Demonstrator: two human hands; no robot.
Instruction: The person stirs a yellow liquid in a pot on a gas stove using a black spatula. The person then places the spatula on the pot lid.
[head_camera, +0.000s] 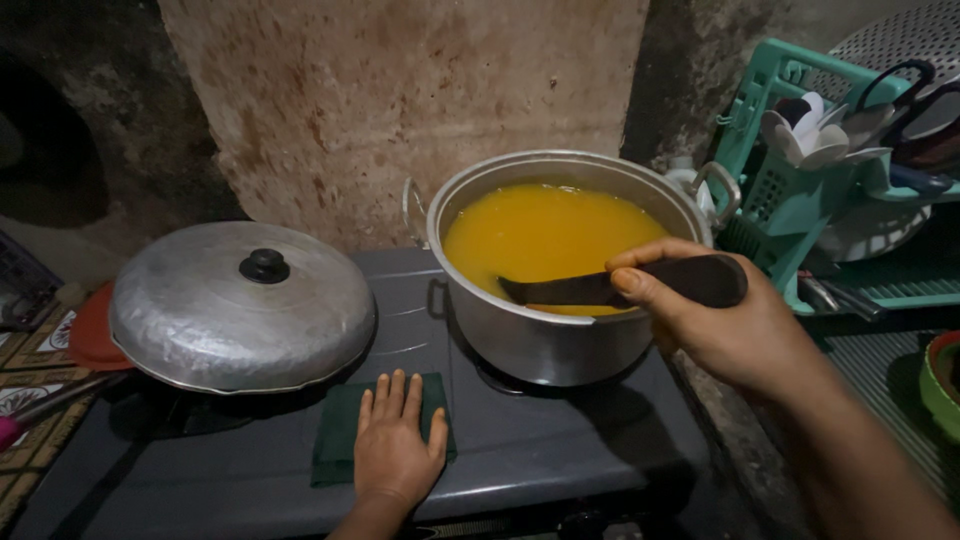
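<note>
Right hand (740, 335) grips dark ladle (640, 285), bowl sunk in yellow broth | pot (560, 340) centre frame, mid-stir | left hand (397, 440) flat, open on green cloth (335, 430), lower centre.

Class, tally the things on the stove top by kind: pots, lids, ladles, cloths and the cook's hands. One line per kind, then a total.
Pot of orange liquid: 1
Domed metal lid: 1
Dark ladle, held by the right hand: 1
Green cloth, under the left hand: 1
Hands: 2
Total: 6
</note>
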